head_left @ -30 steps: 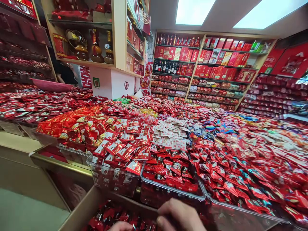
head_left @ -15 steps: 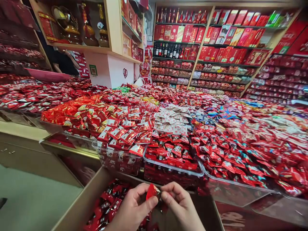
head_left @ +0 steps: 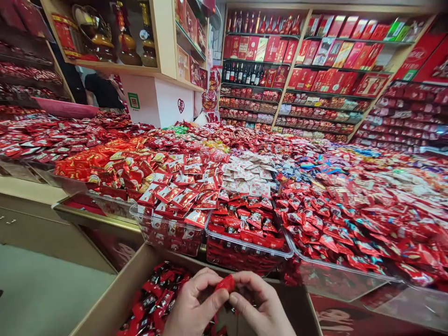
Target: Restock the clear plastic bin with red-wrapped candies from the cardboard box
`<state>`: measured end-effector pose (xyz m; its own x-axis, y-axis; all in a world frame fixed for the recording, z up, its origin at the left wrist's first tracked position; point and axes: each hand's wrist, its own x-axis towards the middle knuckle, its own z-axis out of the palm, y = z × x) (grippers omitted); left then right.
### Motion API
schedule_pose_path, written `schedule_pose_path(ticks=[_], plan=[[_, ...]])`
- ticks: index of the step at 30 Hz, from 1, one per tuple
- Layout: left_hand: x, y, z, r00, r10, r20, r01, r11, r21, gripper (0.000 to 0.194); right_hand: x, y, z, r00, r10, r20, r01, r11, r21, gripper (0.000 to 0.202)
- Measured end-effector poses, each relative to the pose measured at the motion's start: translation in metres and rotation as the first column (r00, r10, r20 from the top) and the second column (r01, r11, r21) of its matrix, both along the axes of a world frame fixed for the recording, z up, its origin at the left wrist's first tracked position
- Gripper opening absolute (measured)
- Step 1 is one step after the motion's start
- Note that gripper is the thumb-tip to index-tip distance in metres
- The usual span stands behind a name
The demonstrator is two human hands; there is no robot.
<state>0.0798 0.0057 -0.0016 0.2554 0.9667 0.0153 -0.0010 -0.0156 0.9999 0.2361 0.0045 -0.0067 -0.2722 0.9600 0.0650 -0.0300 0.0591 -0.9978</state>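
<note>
Between my fingertips is a small red wrapped candy (head_left: 226, 283), held above an open cardboard box (head_left: 105, 298). My left hand (head_left: 196, 298) pinches it between thumb and fingers from the left side. From the right, my right hand (head_left: 257, 298) grips its other end, thumb against index finger. Beneath and left of the hands, many red and black wrapped candies (head_left: 157, 294) lie in the box. Just beyond the box stands a clear plastic bin (head_left: 248, 249) filled with similar red packets.
More clear bins hold heaped packets, including red and white ones (head_left: 175, 193) and a large red pile (head_left: 329, 224) at right. Shelves (head_left: 310, 56) with bottles and boxes line the back. Another person (head_left: 105, 91) stands far left near a pink tray (head_left: 66, 107).
The candy has turned in my fingers, and my hands have drawn closer together around it. The view has shifted slightly, and more of the person at far left shows.
</note>
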Motion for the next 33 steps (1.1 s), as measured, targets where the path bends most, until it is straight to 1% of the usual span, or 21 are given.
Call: schedule_pose_path(ticks=[2, 3, 4, 5, 6, 8, 10, 11, 13, 15, 16, 17, 19, 21, 22, 24, 25, 27, 30, 32, 33], plan=[[0.002, -0.005, -0.006, 0.984, -0.009, 0.177, 0.027, 0.995, -0.098, 0.044, -0.002, -0.002, -0.002, 0.999, 0.033, -0.04, -0.033, 0.999, 0.0, 0.019], [0.004, -0.007, -0.008, 0.971, -0.016, 0.24, 0.051, 0.989, -0.141, 0.051, -0.003, -0.002, -0.004, 0.997, 0.025, -0.074, -0.026, 1.0, -0.012, 0.018], [0.006, -0.008, -0.009, 0.962, -0.026, 0.27, 0.074, 0.983, -0.168, 0.051, -0.004, -0.003, -0.006, 0.994, 0.001, -0.107, -0.004, 1.0, -0.029, 0.019], [0.007, -0.009, -0.009, 0.961, -0.047, 0.272, 0.098, 0.979, -0.178, 0.046, -0.005, -0.003, -0.008, 0.992, -0.024, -0.127, 0.019, 0.999, -0.046, 0.02], [0.008, -0.01, -0.009, 0.962, -0.079, 0.26, 0.128, 0.976, -0.175, 0.04, -0.005, -0.004, -0.009, 0.99, -0.046, -0.134, 0.038, 0.997, -0.06, 0.021], [0.007, -0.009, -0.006, 0.967, -0.129, 0.221, 0.166, 0.974, -0.157, 0.035, -0.004, -0.003, -0.008, 0.99, -0.065, -0.122, 0.059, 0.997, -0.053, 0.022], [0.004, -0.006, -0.002, 0.984, -0.122, 0.132, 0.138, 0.983, -0.117, 0.031, -0.001, -0.003, -0.004, 0.991, -0.089, -0.101, 0.088, 0.996, -0.022, 0.02], [0.002, -0.005, 0.0, 0.994, -0.09, 0.057, 0.094, 0.993, -0.071, 0.028, 0.001, -0.003, -0.002, 0.99, -0.098, -0.102, 0.095, 0.995, -0.028, 0.02], [-0.002, -0.002, 0.004, 0.993, 0.021, -0.113, -0.01, 0.994, 0.105, 0.021, 0.004, -0.003, 0.002, 0.981, -0.097, -0.167, 0.079, 0.991, -0.107, 0.025], [-0.005, 0.0, 0.007, 0.967, 0.114, -0.226, -0.039, 0.95, 0.311, 0.017, 0.004, -0.003, 0.004, 0.954, -0.091, -0.284, 0.028, 0.975, -0.219, 0.029], [-0.006, 0.0, 0.008, 0.958, 0.134, -0.252, -0.029, 0.923, 0.384, 0.016, 0.003, -0.003, 0.004, 0.937, -0.099, -0.334, 0.011, 0.967, -0.255, 0.027], [-0.006, -0.001, 0.009, 0.956, 0.141, -0.259, -0.018, 0.906, 0.424, 0.017, 0.002, -0.003, 0.004, 0.922, -0.114, -0.369, 0.009, 0.961, -0.276, 0.025], [-0.004, -0.002, 0.011, 0.969, 0.15, -0.198, -0.057, 0.91, 0.411, 0.02, 0.0, -0.003, 0.002, 0.906, -0.149, -0.396, 0.031, 0.957, -0.29, 0.026], [-0.002, -0.004, 0.013, 0.987, 0.152, -0.042, -0.135, 0.95, 0.281, 0.024, 0.0, -0.003, 0.0, 0.902, -0.174, -0.395, 0.061, 0.957, -0.282, 0.029], [0.0, -0.005, 0.013, 0.988, 0.146, 0.044, -0.152, 0.97, 0.192, 0.028, 0.0, -0.003, -0.002, 0.906, -0.176, -0.385, 0.07, 0.959, -0.274, 0.028], [0.002, -0.006, 0.013, 0.982, 0.118, 0.149, -0.124, 0.992, 0.036, 0.035, 0.001, -0.003, -0.004, 0.929, -0.15, -0.337, 0.066, 0.967, -0.246, 0.024], [0.002, -0.006, 0.012, 0.983, 0.1, 0.152, -0.099, 0.995, -0.014, 0.037, 0.001, -0.004, -0.004, 0.945, -0.122, -0.304, 0.054, 0.974, -0.222, 0.022], [0.003, -0.008, 0.011, 0.993, 0.075, 0.089, -0.07, 0.996, -0.048, 0.036, 0.001, -0.006, -0.002, 0.973, -0.052, -0.223, 0.022, 0.991, -0.136, 0.022], [0.003, -0.012, 0.014, 0.999, -0.018, -0.037, 0.018, 1.0, 0.0, 0.029, 0.004, -0.009, 0.01, 0.999, 0.03, -0.039, -0.027, 0.997, 0.069, 0.028], [0.002, -0.011, 0.023, 0.988, -0.076, -0.138, 0.093, 0.988, 0.125, 0.027, 0.012, -0.009, 0.023, 0.994, 0.051, 0.096, -0.068, 0.98, 0.185, 0.02], [0.001, -0.008, 0.031, 0.978, -0.073, -0.194, 0.119, 0.964, 0.237, 0.026, 0.017, -0.007, 0.031, 0.988, 0.037, 0.148, -0.072, 0.969, 0.235, 0.015]])
